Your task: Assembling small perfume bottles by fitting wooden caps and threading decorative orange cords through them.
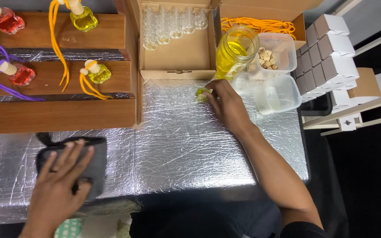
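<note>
- Small yellow bottle (201, 92) sat on the foil surface (177, 145), just below the front edge of the open carton (177, 57) and beside the big jar (234, 50) of yellow liquid; probably kept close to the jar because that was its fill source
- Right hand (228, 103) reached forward across the foil, fingertips pinched round the bottle; fingers curled, not spread; grip looked like a light hold from the side, though how firmly could not be told
- Left hand (60, 176) lay flat, fingers splayed, palm down on a dark grey cloth (95, 165) at the near-left of the foil; it pressed the cloth rather than gripped it, likely kept ready for drips
- Carton held a row of empty clear bottles (173, 24) at its back wall, front part bare
- Right of the jar: a clear tub (283, 46) with small wooden caps (265, 57) in it, and a second clear tub (278, 94), apparently empty, nearer the person
- Orange cords (261, 24) were heaped in a box behind the tubs
- White and grey small boxes (327, 48) stood stacked at the far right, off the foil
- Wooden stepped rack (54, 114) on the left carried finished bottles: two red (9, 22) with purple cord, two yellow (84, 20) with orange cord, apart from the loose parts
</note>
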